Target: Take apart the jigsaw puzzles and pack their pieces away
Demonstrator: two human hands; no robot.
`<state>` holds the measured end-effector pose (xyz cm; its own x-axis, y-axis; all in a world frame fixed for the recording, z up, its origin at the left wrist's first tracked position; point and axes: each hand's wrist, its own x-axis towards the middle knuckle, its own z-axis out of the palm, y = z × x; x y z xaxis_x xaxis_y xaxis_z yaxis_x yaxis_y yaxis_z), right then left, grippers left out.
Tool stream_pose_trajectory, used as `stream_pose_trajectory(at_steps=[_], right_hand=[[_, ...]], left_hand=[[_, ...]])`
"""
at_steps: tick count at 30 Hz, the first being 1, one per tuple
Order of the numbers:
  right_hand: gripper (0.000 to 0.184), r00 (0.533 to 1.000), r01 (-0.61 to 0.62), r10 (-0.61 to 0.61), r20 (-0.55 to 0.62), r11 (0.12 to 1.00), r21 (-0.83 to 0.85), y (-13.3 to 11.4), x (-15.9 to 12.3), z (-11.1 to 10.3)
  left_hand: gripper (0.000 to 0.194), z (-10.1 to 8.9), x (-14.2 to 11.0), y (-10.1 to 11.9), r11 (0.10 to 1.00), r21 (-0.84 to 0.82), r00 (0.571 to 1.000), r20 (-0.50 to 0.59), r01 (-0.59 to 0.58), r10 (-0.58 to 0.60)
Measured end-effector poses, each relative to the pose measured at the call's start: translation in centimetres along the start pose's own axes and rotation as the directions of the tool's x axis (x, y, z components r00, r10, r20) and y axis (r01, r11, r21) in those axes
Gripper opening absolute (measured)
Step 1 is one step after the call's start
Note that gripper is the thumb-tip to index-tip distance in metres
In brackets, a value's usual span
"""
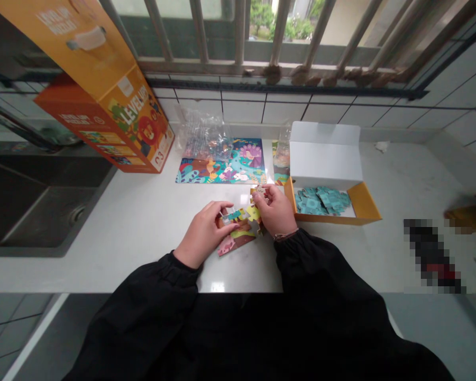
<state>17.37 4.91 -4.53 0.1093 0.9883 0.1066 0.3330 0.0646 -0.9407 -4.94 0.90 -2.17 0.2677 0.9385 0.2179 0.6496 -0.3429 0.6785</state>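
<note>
The fingers (222,205) of the left hand (200,235) are curved, thumb apart from the forefinger, around the left side of a joined patch of puzzle (238,241) on the counter (143,227); whether they grip it or only steady it, I cannot tell. The right hand (280,211) has its thumb and forefinger pressed together on a small puzzle piece (257,189) — near the patch's upper right. A yellow piece (253,212) shows just beside the right thumb, between the two hands.

To the right stands an open box (367,206), its white lid (326,151) raised, with a heap of loose pieces (321,201) inside, mostly blue-green side up. Beyond the hands lies a colourful picture sheet (222,174), partly under a clear plastic bag (204,132). A tall orange carton (138,127) stands to the left — near the dark sink (35,211).
</note>
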Motion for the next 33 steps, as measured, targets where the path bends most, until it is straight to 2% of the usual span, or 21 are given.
stream_pose_trajectory(at_steps=[5,8,11,14,16,18,21,25,30,33], right_hand=[[0.04,1.0,0.001,0.001,-0.016,0.989,0.15,-0.1,0.1,0.2],[0.039,1.0,-0.02,0.019,0.007,0.986,0.168,0.0,0.1,0.3],[0.038,0.999,-0.034,0.032,0.013,0.987,0.154,0.1,0.0,0.4],[0.038,0.999,-0.009,0.015,-0.049,0.993,0.115,-0.3,-0.3,0.6],[0.037,0.993,0.032,-0.023,-0.113,0.996,0.078,-0.8,-0.6,0.8],[0.037,0.99,0.075,-0.065,-0.129,0.995,0.072,-1.3,-0.9,1.1],[0.037,0.992,0.084,-0.071,-0.1,0.988,0.133,-1.6,-1.0,1.4],[0.041,0.995,0.031,-0.003,-0.101,0.961,0.273,-1.0,-0.7,1.5],[0.047,0.998,-0.008,0.037,-0.05,0.878,0.478,-0.6,-0.2,1.6],[0.045,0.997,0.014,0.03,-0.075,0.851,0.525,-0.9,-0.2,1.6]], left_hand=[[0.033,0.0,0.1,0.0,1.0,0.006,0.999,-0.035,0.02,-0.019],[0.032,0.0,0.1,-0.1,1.0,0.006,0.999,-0.043,0.019,-0.019],[0.031,-0.1,0.1,0.2,0.996,0.088,0.994,-0.1,-0.029,0.038],[0.037,-0.1,0.1,0.9,0.984,0.14,0.978,-0.161,-0.112,0.134],[0.045,0.2,0.2,1.6,0.983,0.102,0.979,-0.124,-0.152,0.164],[0.044,0.8,0.4,2.2,0.985,0.071,0.985,-0.059,-0.155,0.16],[0.04,1.8,0.6,2.7,0.995,0.028,0.995,0.017,-0.099,0.098],[0.029,2.2,0.5,2.4,0.99,-0.123,0.997,0.027,0.07,-0.068],[0.029,1.7,0.4,1.6,0.877,-0.426,0.971,0.011,0.221,-0.24],[0.034,1.6,0.4,1.6,0.793,-0.53,0.946,0.054,0.299,-0.32]])
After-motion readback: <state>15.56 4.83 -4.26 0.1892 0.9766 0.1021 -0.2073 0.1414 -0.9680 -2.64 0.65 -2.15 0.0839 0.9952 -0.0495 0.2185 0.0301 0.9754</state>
